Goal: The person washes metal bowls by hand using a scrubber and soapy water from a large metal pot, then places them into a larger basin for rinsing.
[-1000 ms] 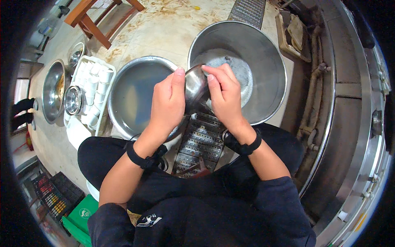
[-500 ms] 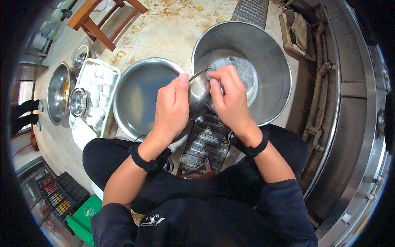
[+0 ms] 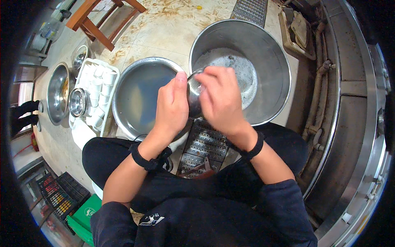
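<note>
My left hand and my right hand are both closed around a small steel bowl held between them, above the gap where two big basins meet. The right hand covers the bowl's inside, so what it presses there is hidden. Under the left hand lies a wide steel basin with clear water. Behind the right hand stands a deeper steel tub with foamy water at its bottom.
A white tray of several white cups and a small steel bowl sits to the left, beside another steel basin. A metal floor grate lies under my knees. A wooden stool stands far left; a steel counter edge runs along the right.
Both hands have kept hold of the small steel bowl and shifted slightly; the right hand has turned over the bowl's mouth. The basins have not moved.
</note>
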Tool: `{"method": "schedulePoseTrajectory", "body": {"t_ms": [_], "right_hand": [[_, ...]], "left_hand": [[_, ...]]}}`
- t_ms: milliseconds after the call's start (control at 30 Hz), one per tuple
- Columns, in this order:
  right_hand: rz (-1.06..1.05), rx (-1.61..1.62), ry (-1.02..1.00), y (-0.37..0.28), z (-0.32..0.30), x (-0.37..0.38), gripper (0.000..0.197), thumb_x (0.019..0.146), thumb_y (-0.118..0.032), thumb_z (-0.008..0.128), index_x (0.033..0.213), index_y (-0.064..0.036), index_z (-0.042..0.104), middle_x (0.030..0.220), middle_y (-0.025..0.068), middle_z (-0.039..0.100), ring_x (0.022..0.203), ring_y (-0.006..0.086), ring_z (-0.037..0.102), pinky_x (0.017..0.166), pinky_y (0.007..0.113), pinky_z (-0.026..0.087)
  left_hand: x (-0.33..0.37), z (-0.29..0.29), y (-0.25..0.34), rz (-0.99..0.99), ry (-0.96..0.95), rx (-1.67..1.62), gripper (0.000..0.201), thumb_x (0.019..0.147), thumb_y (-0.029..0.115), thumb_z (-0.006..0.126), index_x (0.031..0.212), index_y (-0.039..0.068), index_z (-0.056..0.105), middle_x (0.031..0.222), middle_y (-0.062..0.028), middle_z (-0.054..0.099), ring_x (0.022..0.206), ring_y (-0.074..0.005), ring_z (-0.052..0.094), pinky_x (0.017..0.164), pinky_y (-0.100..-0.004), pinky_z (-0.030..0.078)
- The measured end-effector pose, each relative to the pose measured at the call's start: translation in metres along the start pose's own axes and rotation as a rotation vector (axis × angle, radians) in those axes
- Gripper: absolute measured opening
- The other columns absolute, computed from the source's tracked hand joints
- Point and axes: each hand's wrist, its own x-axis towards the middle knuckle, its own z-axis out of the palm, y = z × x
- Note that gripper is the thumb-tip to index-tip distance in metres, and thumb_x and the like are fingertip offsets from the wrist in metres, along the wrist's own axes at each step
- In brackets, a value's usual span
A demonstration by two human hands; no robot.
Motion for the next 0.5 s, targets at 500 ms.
{"method": "schedulePoseTrajectory", "body": {"t_ms": [500], "right_hand": [[-0.17,0.067,-0.124,-0.021,0.009,-0.013,0.033,0.073,0.001,0.064,0.106,-0.0004,0.069,0.112,0.0158,0.063,0.098,0.0359,0.056,0.088,0.045,0.047]], "left_hand": [[0.005,0.005,-0.011,0.097,0.177,0.013,0.067,0.111,0.05,0.027,0.085,0.001,0.065,0.072,0.0029,0.056,0.064,-0.0077,0.045,0.058,-0.0273,0.036]]}}
